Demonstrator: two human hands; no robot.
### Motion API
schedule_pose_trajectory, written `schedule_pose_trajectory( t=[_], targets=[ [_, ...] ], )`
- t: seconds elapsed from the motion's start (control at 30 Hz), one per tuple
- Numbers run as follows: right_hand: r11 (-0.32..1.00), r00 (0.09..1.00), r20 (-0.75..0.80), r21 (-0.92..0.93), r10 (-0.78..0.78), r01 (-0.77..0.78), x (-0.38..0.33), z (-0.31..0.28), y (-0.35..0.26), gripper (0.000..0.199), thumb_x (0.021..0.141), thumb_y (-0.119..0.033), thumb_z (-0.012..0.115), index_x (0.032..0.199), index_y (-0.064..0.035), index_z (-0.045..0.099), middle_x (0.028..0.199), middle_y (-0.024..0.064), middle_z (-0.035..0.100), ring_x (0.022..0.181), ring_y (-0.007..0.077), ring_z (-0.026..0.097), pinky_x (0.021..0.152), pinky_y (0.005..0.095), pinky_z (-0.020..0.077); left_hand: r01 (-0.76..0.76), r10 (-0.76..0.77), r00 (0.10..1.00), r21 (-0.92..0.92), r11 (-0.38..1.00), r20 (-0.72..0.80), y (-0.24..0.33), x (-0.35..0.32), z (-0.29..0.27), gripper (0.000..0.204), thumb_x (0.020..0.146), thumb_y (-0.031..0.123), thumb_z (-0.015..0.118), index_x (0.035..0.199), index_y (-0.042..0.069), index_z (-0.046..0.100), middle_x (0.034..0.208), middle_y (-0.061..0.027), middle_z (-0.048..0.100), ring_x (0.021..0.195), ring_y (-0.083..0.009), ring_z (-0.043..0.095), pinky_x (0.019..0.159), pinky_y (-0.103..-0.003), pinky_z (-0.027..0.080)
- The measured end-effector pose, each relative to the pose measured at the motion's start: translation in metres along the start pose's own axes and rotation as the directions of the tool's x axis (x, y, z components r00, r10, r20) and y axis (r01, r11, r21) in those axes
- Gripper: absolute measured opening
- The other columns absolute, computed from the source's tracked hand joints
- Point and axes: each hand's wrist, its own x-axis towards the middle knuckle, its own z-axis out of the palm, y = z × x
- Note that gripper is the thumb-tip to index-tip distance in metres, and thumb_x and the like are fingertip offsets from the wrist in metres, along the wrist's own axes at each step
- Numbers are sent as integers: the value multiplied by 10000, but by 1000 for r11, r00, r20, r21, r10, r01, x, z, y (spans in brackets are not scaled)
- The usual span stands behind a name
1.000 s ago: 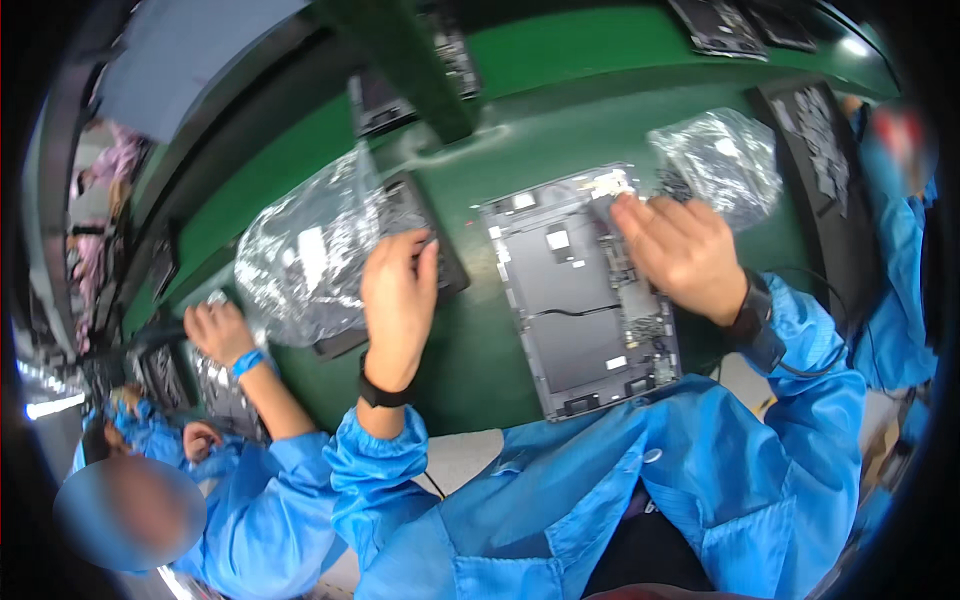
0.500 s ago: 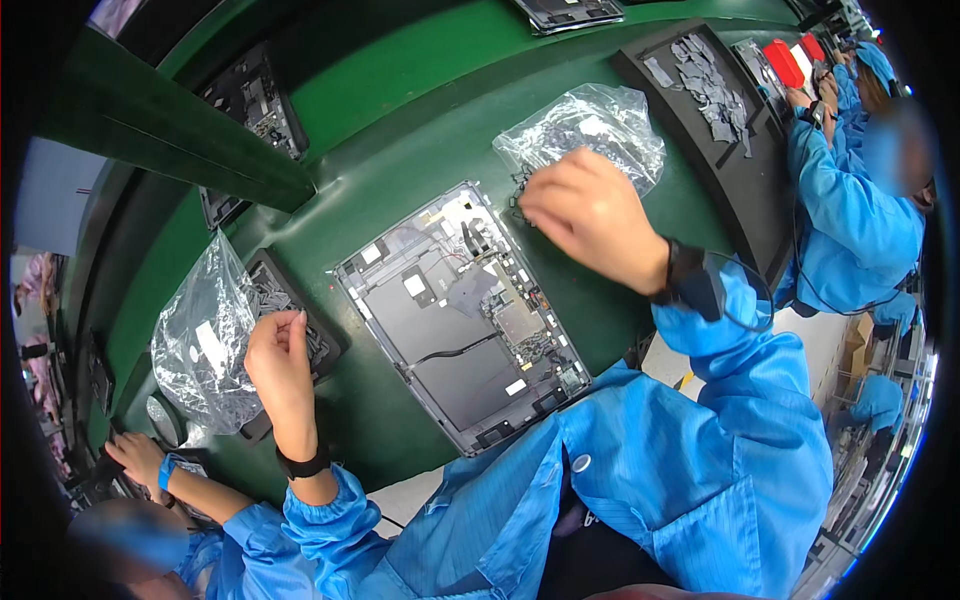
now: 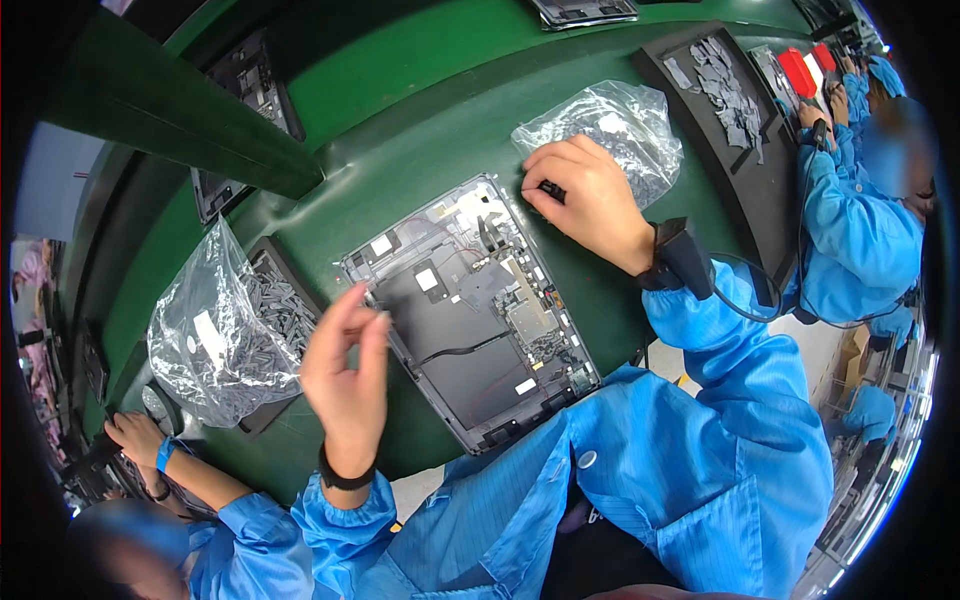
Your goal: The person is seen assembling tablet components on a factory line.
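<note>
A tablet-like device housing (image 3: 455, 320) lies opened on the green table in front of me, its circuit board and cables bare. My left hand (image 3: 345, 375) hovers at its left edge, thumb and forefinger apart, with nothing visible between them. Beyond the housing's upper right corner, my right hand (image 3: 590, 205) is curled with thumb and forefinger brought together. Small black pieces (image 3: 551, 190) show in the gap of its fingers, beside a clear plastic bag (image 3: 630, 125). Whether the pinch holds one of them is hidden.
Left of the housing, a clear bag (image 3: 205, 335) of small dark grey strips rests on a dark tray (image 3: 315, 300). A black tray (image 3: 720, 190) with grey pieces lies at right. A green post (image 3: 200, 130) rises at upper left. Co-workers sit on both sides.
My left hand has moved right, from the bag of strips to the housing's edge, and its fingers have parted. My right hand stays by the far bag, its fingers more curled.
</note>
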Motion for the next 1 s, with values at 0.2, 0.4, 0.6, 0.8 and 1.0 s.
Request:
schedule_pose_trajectory(
  t=[0.2, 0.4, 0.6, 0.8, 1.0],
  targets=[
    [731, 936, 170, 587, 309, -348, 9, -10, -15, 95, 831, -96, 745, 880, -28, 699, 923, 31, 712, 720, 73, 597, 635, 236, 490, 278, -175, 924, -285, 917, 339, 2, 0, 28, 170, 930, 2, 605, 1098, -26, 604, 898, -68, 648, 787, -99, 615, 666, -216, 498],
    [741, 958, 230, 611, 169, -278, 30, -7, -7, 96, 824, -103, 722, 861, -15, 718, 838, 86, 671, 721, 146, 649, 662, 284, 518, 383, -235, 868, -287, 878, 438, 2, 1, 33, 108, 953, 48, 592, 1038, 1, 543, 972, -112, 669, 824, -128, 638, 680, -240, 527],
    [954, 977, 213, 297, -22, -43, 46, 0, -10, 91, 779, -68, 744, 809, -10, 680, 807, 84, 611, 689, 162, 608, 642, 274, 496, 412, -244, 862, -333, 848, 444, 1, 1, 33, 102, 966, 58, 573, 1032, 8, 512, 988, -128, 668, 827, -145, 646, 676, -255, 533],
    [748, 904, 400, 551, 152, -370, 47, 7, 0, 167, 839, -81, 698, 980, -10, 645, 815, 22, 604, 672, 91, 584, 591, 241, 487, 425, -262, 856, -319, 847, 445, 3, 1, 32, 99, 965, 55, 572, 1032, 12, 513, 962, -123, 668, 809, -141, 644, 670, -253, 533],
    [603, 784, 538, 526, 311, -600, 47, -4, -14, 159, 845, -47, 613, 997, -2, 626, 810, 6, 604, 618, 41, 533, 529, 215, 445, 440, -277, 856, -332, 834, 436, 2, 1, 33, 118, 966, 60, 570, 1060, 1, 530, 911, -98, 650, 782, -131, 635, 660, -250, 538]
  ],
)
